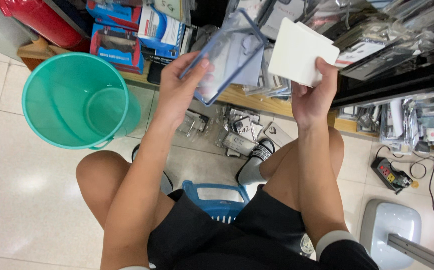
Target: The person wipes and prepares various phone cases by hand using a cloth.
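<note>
While the left hand (pixel 179 90) fingers pinch the clear phone case (pixel 224 55), the right hand (pixel 312 95) grips a white card (pixel 299 52).

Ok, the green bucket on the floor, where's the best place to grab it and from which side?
Probably by the rim of the green bucket, on the side nearest the left hand. It stands upright with its mouth open and nothing visible inside, so fingers can hook over the edge from above. A small handle lug shows at the near rim; that is another option.
</note>
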